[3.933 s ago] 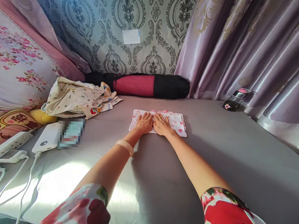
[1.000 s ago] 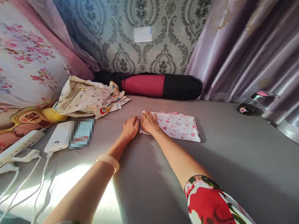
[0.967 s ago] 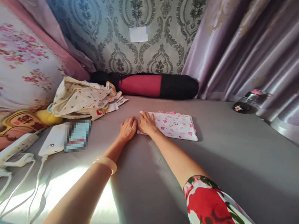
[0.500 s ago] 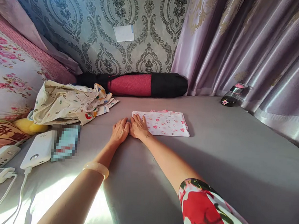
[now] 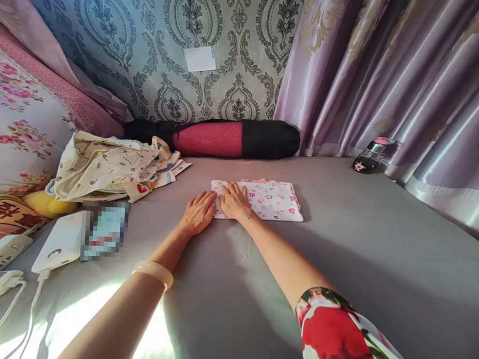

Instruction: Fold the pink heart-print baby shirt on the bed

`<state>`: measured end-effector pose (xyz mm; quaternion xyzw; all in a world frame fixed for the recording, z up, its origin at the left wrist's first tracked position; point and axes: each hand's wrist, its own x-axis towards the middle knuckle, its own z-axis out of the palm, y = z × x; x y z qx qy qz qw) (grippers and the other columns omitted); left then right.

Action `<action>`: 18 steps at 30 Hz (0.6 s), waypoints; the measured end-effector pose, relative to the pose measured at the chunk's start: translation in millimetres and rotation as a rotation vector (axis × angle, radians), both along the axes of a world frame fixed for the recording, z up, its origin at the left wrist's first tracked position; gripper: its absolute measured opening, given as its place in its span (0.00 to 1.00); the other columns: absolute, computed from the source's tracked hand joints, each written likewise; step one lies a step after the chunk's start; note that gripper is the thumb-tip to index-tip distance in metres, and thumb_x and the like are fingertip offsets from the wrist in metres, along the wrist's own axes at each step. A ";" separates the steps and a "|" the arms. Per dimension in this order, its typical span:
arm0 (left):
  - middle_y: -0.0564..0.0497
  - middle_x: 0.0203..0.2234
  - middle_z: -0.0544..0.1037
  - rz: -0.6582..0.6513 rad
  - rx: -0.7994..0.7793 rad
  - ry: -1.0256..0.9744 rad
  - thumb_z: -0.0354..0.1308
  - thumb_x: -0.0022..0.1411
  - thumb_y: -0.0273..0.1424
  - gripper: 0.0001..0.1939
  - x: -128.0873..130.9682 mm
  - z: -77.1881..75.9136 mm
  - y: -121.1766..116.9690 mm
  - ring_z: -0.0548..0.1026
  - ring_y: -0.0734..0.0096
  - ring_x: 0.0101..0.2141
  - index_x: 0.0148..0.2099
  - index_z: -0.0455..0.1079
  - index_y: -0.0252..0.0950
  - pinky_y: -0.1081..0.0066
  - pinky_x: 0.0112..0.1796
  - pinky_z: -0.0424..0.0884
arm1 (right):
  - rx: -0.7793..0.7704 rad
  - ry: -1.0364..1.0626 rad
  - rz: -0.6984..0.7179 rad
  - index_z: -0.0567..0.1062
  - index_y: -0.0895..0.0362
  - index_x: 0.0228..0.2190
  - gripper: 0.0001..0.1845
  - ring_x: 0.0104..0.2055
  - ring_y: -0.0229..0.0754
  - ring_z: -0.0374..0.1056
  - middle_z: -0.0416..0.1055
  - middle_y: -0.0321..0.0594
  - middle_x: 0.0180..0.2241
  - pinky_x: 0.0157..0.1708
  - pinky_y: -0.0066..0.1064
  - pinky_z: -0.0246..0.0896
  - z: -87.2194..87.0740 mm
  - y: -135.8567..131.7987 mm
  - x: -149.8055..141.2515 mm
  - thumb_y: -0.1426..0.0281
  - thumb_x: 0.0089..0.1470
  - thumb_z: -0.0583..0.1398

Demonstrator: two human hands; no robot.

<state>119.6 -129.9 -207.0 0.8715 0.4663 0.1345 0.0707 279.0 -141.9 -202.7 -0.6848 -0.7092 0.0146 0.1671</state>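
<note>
A folded white cloth [image 5: 276, 201] with pink and red prints lies flat on the grey sheet, a bit of pink trim showing along its far edge. My left hand [image 5: 200, 212] rests at the cloth's left edge, fingers stretched out and touching its border. On the cloth's left part, my right hand [image 5: 233, 200] lies flat with the fingers spread, palm down. Neither hand grips anything.
Crumpled cream printed clothing [image 5: 103, 167] lies at the left. Nearer are a white power bank [image 5: 61, 242] with cables and a power strip [image 5: 3, 253]. A black-and-red rolled bag [image 5: 209, 138] lies along the wall; a dark bottle [image 5: 371, 154] stands by the curtain.
My right hand has slid rightward onto the cloth, away from its left edge. My left hand has opened from a curled pose, its fingers now stretched towards the cloth's border.
</note>
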 end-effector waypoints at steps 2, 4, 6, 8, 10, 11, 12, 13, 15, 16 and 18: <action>0.47 0.66 0.61 -0.024 -0.025 0.038 0.36 0.71 0.36 0.27 0.8 1.0 -0.5 0.53 0.59 0.68 0.68 0.56 0.39 0.54 0.64 0.51 | -0.010 -0.007 -0.007 0.60 0.57 0.64 0.29 0.70 0.51 0.43 0.53 0.47 0.67 0.66 0.56 0.36 -1.5 -1.4 1.3 0.64 0.66 0.43; 0.46 0.67 0.60 -0.035 -0.032 0.061 0.36 0.71 0.36 0.28 1.0 1.2 -0.3 0.53 0.59 0.68 0.69 0.55 0.38 0.54 0.64 0.51 | -0.013 -0.011 -0.010 0.59 0.56 0.64 0.29 0.70 0.51 0.43 0.53 0.47 0.68 0.66 0.55 0.36 -1.9 -2.1 1.0 0.63 0.66 0.43; 0.45 0.67 0.60 -0.036 -0.030 0.069 0.36 0.71 0.36 0.28 0.8 1.1 -0.1 0.53 0.59 0.67 0.69 0.55 0.38 0.53 0.64 0.51 | -0.013 -0.011 -0.009 0.59 0.56 0.65 0.29 0.70 0.51 0.43 0.53 0.46 0.67 0.66 0.56 0.36 -2.0 -1.9 0.3 0.64 0.66 0.43; 0.45 0.67 0.60 -0.040 -0.026 0.072 0.36 0.71 0.36 0.28 0.7 1.3 -0.3 0.53 0.59 0.67 0.69 0.55 0.38 0.53 0.64 0.51 | -0.015 -0.009 -0.009 0.58 0.56 0.65 0.29 0.70 0.51 0.43 0.53 0.46 0.68 0.66 0.56 0.35 -1.9 -1.0 -0.1 0.64 0.66 0.42; 0.46 0.67 0.60 -0.045 -0.023 0.074 0.36 0.71 0.37 0.28 0.7 2.0 -0.9 0.53 0.59 0.67 0.69 0.55 0.39 0.53 0.64 0.51 | -0.029 -0.005 -0.009 0.59 0.56 0.65 0.29 0.70 0.51 0.42 0.53 0.46 0.68 0.66 0.55 0.35 -1.5 0.0 0.0 0.64 0.66 0.42; 0.46 0.67 0.59 -0.047 -0.022 0.076 0.37 0.71 0.38 0.28 0.7 2.4 -1.3 0.53 0.59 0.67 0.69 0.55 0.39 0.53 0.64 0.50 | -0.037 -0.001 -0.007 0.59 0.56 0.65 0.29 0.70 0.51 0.42 0.52 0.46 0.68 0.66 0.55 0.35 -1.0 0.2 0.4 0.64 0.66 0.43; 0.47 0.67 0.59 -0.048 -0.023 0.079 0.36 0.71 0.39 0.28 0.7 2.8 -1.6 0.53 0.58 0.67 0.69 0.54 0.40 0.53 0.64 0.50 | -0.046 0.006 0.000 0.59 0.56 0.65 0.29 0.70 0.50 0.42 0.52 0.46 0.68 0.66 0.54 0.35 -0.2 0.2 1.2 0.64 0.67 0.43; 0.47 0.67 0.59 -0.049 -0.025 0.083 0.36 0.72 0.41 0.28 0.6 3.1 -1.9 0.53 0.58 0.67 0.69 0.54 0.40 0.53 0.64 0.50 | -0.055 0.015 0.009 0.59 0.56 0.65 0.29 0.70 0.49 0.42 0.51 0.46 0.68 0.67 0.54 0.35 0.7 -0.3 2.5 0.64 0.67 0.42; 0.48 0.68 0.58 -0.053 -0.025 0.094 0.36 0.71 0.44 0.29 0.3 3.2 -2.0 0.53 0.57 0.68 0.70 0.54 0.40 0.53 0.64 0.50 | -0.070 0.035 0.006 0.58 0.56 0.65 0.28 0.71 0.48 0.42 0.51 0.46 0.69 0.67 0.52 0.35 2.9 -2.8 7.2 0.64 0.67 0.42; 0.48 0.68 0.58 -0.056 -0.023 0.100 0.36 0.71 0.45 0.30 0.1 3.0 -2.0 0.52 0.56 0.68 0.70 0.54 0.40 0.52 0.64 0.51 | -0.071 0.040 -0.011 0.58 0.57 0.65 0.29 0.71 0.48 0.41 0.50 0.46 0.69 0.67 0.52 0.34 3.9 -4.8 10.7 0.64 0.67 0.42; 0.48 0.68 0.56 -0.061 -0.012 0.107 0.36 0.71 0.48 0.32 -0.1 2.4 -1.8 0.51 0.54 0.68 0.70 0.54 0.41 0.51 0.64 0.51 | -0.062 0.035 -0.069 0.57 0.60 0.65 0.29 0.71 0.49 0.39 0.49 0.49 0.69 0.67 0.54 0.31 5.1 -9.7 19.6 0.64 0.67 0.42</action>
